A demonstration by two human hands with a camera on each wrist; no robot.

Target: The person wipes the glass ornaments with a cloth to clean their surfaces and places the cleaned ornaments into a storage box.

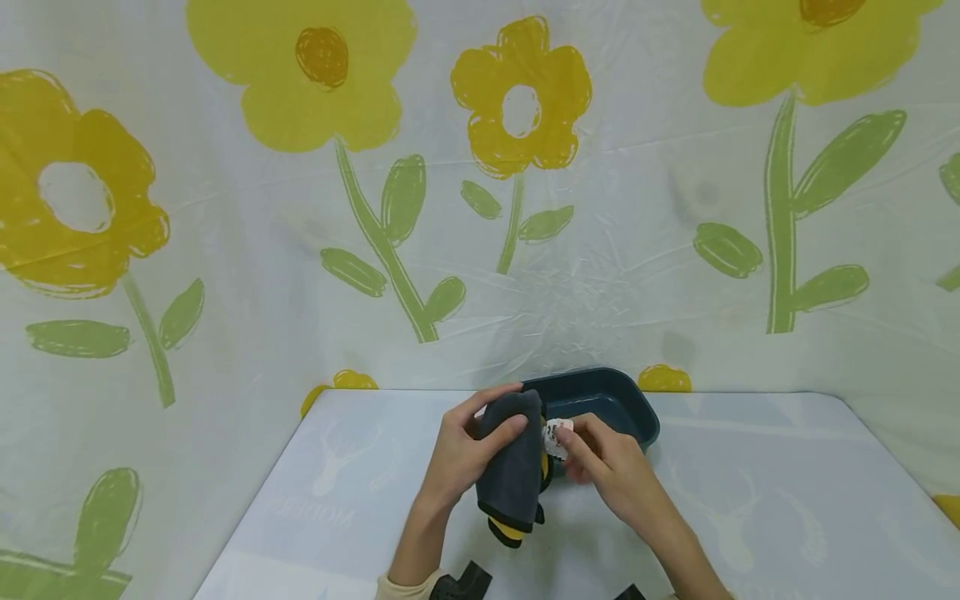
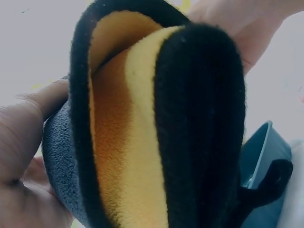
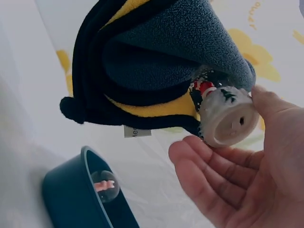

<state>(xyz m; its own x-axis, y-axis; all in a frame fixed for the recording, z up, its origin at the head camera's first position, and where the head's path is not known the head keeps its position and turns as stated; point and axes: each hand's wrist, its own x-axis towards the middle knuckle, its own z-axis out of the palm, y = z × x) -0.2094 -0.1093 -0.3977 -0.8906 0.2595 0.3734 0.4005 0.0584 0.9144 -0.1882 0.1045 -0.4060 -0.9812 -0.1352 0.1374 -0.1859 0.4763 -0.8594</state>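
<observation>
A folded towel (image 1: pixel 512 471), grey outside and yellow inside with black edging, is held up over the front of the table. My left hand (image 1: pixel 463 446) grips it, thumb across the grey face. On its right side my right hand (image 1: pixel 615 471) holds a small snow globe (image 1: pixel 557 437) by its white base. In the right wrist view the snow globe (image 3: pixel 230 116) has its hollow underside showing, with a red figure and a green tree above. The towel covers most of the dome. Folded layers of the towel (image 2: pixel 142 128) fill the left wrist view.
A dark teal basin (image 1: pixel 647 417) stands behind the hands at the table's back edge. Inside it lies another clear globe (image 3: pixel 105 186) with a pink figure. The white table (image 1: pixel 315 500) meets a flower-printed curtain (image 1: pixel 615 275) at the back.
</observation>
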